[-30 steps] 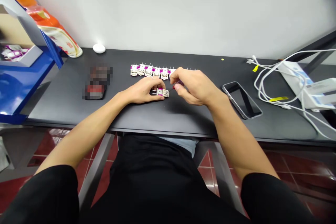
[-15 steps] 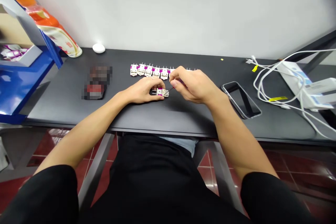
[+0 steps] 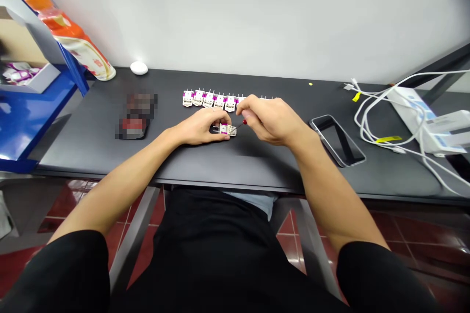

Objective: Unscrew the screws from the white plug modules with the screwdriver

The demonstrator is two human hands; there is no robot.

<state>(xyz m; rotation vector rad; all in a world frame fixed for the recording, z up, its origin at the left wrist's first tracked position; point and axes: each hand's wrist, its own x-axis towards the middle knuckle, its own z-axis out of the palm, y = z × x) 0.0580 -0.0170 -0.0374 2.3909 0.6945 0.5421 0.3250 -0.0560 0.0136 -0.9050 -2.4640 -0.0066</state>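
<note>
Near the front middle of the black table, my left hand [image 3: 203, 127] grips a small white-and-purple electrical part with metal pins [image 3: 223, 128] between thumb and fingers. The pins point left, toward my palm. My right hand [image 3: 270, 120] is closed around a screwdriver [image 3: 244, 122] with a red handle, most of it hidden in the fingers. Its thin shaft slants down left, the tip at the right end of the part; whether it sits in a screw I cannot tell. Behind my hands stands a row of several similar parts [image 3: 219, 101], partly covered by my right hand.
A phone-like device in a clear case [image 3: 338, 140] lies right of my right forearm. Further right are coiled white cables [image 3: 367, 122] and a white box [image 3: 414, 112]. On the left are a blurred dark object [image 3: 135, 115], a white oval object [image 3: 138, 68] and an orange bottle [image 3: 73, 36].
My right hand has shifted its grip slightly, and more of the screwdriver's red handle shows. My left hand and the part stay in place.
</note>
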